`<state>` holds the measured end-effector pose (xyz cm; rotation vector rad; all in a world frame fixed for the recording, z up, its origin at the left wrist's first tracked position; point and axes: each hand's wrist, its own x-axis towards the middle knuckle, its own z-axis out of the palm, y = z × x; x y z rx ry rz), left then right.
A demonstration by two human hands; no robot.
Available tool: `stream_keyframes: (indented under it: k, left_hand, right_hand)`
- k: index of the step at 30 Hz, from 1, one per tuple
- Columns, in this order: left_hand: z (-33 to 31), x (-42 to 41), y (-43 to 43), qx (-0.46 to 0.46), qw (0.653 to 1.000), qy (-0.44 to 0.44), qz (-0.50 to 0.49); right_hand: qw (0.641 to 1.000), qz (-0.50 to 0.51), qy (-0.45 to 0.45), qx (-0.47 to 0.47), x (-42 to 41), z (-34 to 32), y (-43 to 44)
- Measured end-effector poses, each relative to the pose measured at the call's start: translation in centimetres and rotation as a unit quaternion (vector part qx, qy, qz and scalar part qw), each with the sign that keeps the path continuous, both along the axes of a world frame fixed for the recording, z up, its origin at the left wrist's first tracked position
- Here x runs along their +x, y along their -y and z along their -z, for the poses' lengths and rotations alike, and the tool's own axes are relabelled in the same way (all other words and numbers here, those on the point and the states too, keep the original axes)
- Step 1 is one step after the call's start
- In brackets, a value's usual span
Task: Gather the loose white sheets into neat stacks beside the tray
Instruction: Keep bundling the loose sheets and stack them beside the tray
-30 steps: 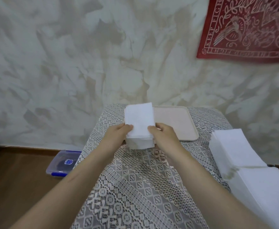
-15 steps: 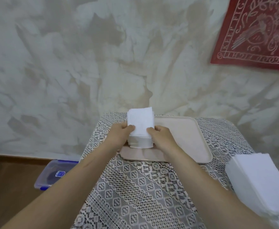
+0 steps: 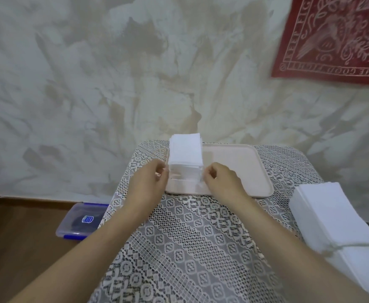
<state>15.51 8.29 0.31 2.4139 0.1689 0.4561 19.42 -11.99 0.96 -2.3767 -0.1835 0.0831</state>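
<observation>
The left hand point(image 3: 149, 180) and right hand point(image 3: 221, 181) have let go, fingers loosely curled just beside the stack of white sheets point(image 3: 185, 153). It stands squared and tall on the left end of the pink tray point(image 3: 240, 162).

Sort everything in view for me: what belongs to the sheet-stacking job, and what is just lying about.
Job in hand:
tray
small stack of white sheets, standing on the tray's left end
large stack of white sheets, at the right
left hand and right hand, flanking the small stack

Lying about:
plastic box, on the floor
red cloth, on the wall
lace tablecloth
</observation>
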Motion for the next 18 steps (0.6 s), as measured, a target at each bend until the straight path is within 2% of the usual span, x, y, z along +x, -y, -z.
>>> stream_keyframes:
  k: [4,6,10,18]
  left_hand:
    - [0.9,-1.0,0.3,0.171,0.979,-0.015,0.107]
    - [1.5,-0.8,0.4,0.217,0.965,-0.017,0.146]
    - [2.0,0.3,0.6,0.278,0.946,-0.043,0.163]
    - [1.4,3.9,0.7,0.326,0.93,-0.074,0.151]
  right_hand:
    - [0.982,-0.098,0.049,-0.151,-1.6,0.2,-0.8]
    - [0.972,-0.122,0.074,-0.189,-1.9,0.5,-1.8]
    - [0.963,-0.138,0.093,-0.212,-1.3,0.7,-2.7]
    - [0.955,-0.134,0.104,-0.243,2.2,1.4,-2.7]
